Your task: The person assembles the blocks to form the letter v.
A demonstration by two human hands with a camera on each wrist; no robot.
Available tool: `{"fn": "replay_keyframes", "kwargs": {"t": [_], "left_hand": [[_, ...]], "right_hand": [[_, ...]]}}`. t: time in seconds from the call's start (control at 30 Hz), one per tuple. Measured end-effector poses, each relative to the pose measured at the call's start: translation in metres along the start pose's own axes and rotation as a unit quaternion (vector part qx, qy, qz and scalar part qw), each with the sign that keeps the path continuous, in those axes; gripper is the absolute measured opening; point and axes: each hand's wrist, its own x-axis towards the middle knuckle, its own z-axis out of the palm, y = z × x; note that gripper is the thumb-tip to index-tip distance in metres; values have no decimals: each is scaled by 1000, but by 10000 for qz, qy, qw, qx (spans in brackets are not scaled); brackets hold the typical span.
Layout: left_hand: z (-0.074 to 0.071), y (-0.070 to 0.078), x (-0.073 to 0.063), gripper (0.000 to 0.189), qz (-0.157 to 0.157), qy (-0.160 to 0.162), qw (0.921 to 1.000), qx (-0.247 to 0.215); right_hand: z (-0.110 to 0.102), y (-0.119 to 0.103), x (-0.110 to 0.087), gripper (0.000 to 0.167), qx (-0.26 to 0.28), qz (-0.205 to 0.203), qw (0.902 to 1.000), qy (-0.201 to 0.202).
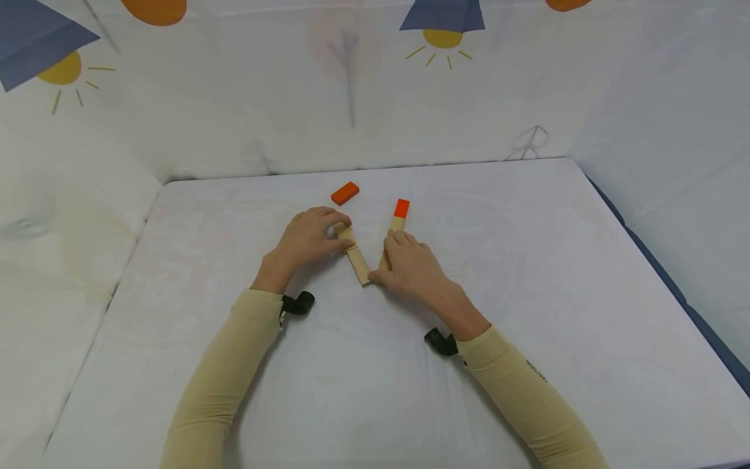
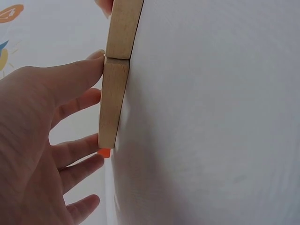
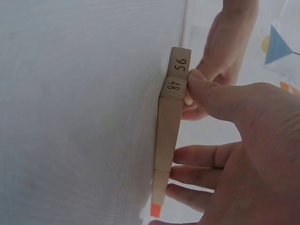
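Wooden blocks lie on the white table in a V, its point towards me. My left hand [image 1: 310,236] pinches the far block [image 1: 344,232] of the left row between thumb and fingers. A second block [image 1: 359,266] continues that row end to end. Over the right row, my right hand [image 1: 417,268] grips the near wooden block [image 3: 168,133], thumb at its numbered end and fingers farther along, partly hiding it in the head view. Beyond it come another wooden block [image 1: 397,223] and an orange-red piece [image 1: 401,208]. Numbers mark the block ends [image 3: 173,86] at the V's point.
A separate orange-red block [image 1: 345,193] lies beyond my left hand, near the table's back edge. White sheeting [image 1: 234,117] with printed suns and lamp shapes stands behind the table [image 1: 351,391]. Small black cameras [image 1: 299,303] are strapped at both wrists.
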Motion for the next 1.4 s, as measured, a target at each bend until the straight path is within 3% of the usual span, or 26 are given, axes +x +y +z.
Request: {"fn": "replay_keyframes", "kwargs": {"t": [0.23,1.4], "left_hand": [[0,1,0,45,-9,-7,10000,27],[0,8,-6,45,-107,-27,9999,56]], "right_hand": [[-1,0,0,63,-11,26,10000,-50],[2,2,-1,51,44,70,10000,42]]}}
